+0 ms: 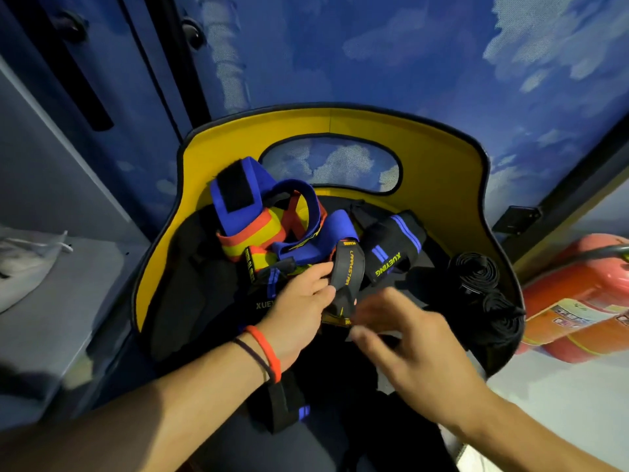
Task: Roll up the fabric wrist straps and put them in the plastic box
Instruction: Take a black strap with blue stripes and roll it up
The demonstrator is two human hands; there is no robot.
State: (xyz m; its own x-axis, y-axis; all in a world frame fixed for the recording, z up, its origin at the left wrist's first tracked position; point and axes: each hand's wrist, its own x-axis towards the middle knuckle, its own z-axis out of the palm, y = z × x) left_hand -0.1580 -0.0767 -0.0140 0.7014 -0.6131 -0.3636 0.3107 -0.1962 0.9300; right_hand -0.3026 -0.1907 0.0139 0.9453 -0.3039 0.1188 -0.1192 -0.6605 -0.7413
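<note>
A black strap [348, 267] with yellow lettering is pinched between the thumb and fingers of the left hand [299, 311], and its upper end is bent over into a loop. The strap is held just above the pile inside a yellow-lined basket [439, 185].

The right hand [412, 338] is blurred. Its fingers are spread apart and nothing is seen clamped in them. They lie just beside the lower end of the held strap, but contact cannot be determined.

Behind the left hand, a tangle of blue, orange and yellow straps [252, 229] is heaped against the left wall of the basket. A black strap with blue stripes [391, 247], marked XUEYING, lies to the right of the held strap. 2 rolled black straps [474, 270] rest against the right wall of the basket, one in front of the other. Another black strap with a blue band [282, 403] is seen below the left wrist.

An orange wristband [269, 352] and a thin dark band are worn on the left wrist. A red fire extinguisher [575, 301] lies outside the basket, on the right. A white bag [23, 264] rests on a grey shelf [68, 318] at the left.
</note>
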